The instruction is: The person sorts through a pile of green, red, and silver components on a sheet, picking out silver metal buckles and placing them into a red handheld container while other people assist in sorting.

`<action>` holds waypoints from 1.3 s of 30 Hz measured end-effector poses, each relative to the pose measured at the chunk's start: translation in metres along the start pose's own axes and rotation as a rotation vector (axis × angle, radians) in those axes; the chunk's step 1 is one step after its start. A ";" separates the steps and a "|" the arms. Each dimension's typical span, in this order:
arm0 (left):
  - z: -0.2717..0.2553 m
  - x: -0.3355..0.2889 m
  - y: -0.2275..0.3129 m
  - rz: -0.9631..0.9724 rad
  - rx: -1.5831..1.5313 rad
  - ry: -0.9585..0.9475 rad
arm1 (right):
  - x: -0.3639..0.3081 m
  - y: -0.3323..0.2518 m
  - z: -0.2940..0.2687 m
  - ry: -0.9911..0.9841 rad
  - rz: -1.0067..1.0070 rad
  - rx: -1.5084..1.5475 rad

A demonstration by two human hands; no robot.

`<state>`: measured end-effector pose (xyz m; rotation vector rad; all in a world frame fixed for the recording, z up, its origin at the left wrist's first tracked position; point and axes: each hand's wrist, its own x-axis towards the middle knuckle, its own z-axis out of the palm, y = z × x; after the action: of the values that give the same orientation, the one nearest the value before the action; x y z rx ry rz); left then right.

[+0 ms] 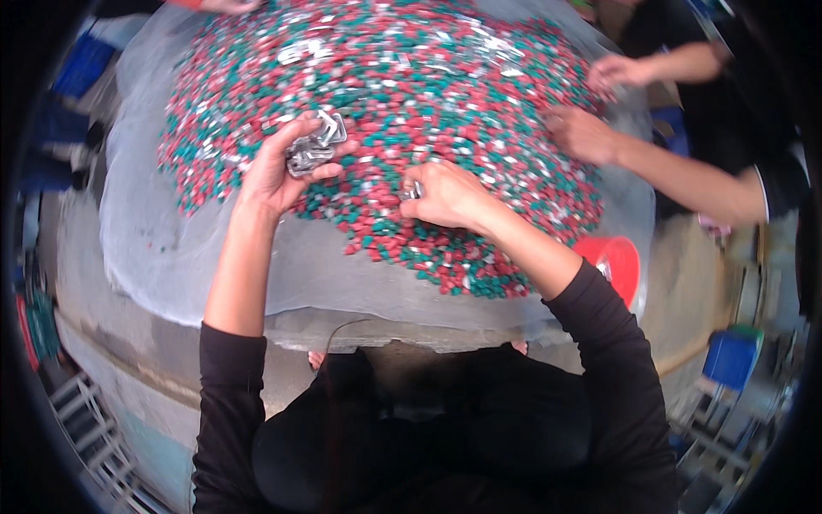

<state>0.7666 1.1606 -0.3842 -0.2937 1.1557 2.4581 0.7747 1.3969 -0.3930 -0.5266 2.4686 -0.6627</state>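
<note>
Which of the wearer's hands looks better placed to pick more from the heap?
Probably the right hand: it is low at the heap, with one shiny piece by its thumb. The left hand is occupied, holding several metal pieces.

The loose pieces are red, green and white (the clips silver).

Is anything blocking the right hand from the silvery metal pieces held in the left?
Nothing visible blocks it. The gap between the right hand and the metal pieces in the left hand looks open, with only the red-and-green pile beneath. A co-worker's hands are over the pile too, farther right.
</note>
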 end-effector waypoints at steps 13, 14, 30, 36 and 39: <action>0.175 0.054 -0.078 -0.230 0.495 -0.203 | -0.142 0.087 -0.080 0.307 0.168 1.049; 0.181 0.055 -0.085 -0.204 0.525 -0.195 | -0.137 0.088 -0.076 0.333 0.183 1.070; 0.167 0.066 -0.128 -0.286 0.484 -0.126 | -0.196 0.115 -0.083 0.494 0.408 0.409; 0.166 0.052 -0.168 0.287 1.288 -0.582 | -0.215 0.110 -0.095 0.485 0.640 -0.304; 0.172 0.014 -0.191 0.366 1.527 -0.859 | -0.240 0.113 -0.091 0.208 0.656 -0.266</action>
<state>0.8365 1.4073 -0.4115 1.2928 2.1832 0.9644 0.8858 1.6350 -0.2955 0.2841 2.7099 -0.1266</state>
